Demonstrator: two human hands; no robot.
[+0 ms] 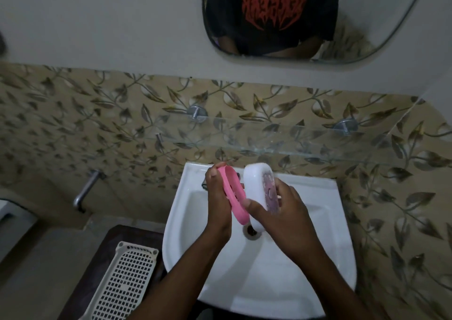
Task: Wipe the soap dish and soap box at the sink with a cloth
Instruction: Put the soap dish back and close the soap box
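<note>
Over the white sink [305,258] my left hand [219,197] grips a pink oval soap dish [233,192], held on edge and tilted. Right beside it my right hand [281,207] grips a white soap box [255,192] with a purple patterned face, also held on edge, its lower end above the drain [250,231]. The dish and the box are close side by side, almost touching. No cloth is in view.
A glass shelf [281,138] on metal brackets runs along the leaf-patterned tiles above the sink. A metal tap [84,190] sticks out of the wall at left. A white perforated basket [122,278] lies on a dark surface at lower left. A mirror [367,26] hangs above.
</note>
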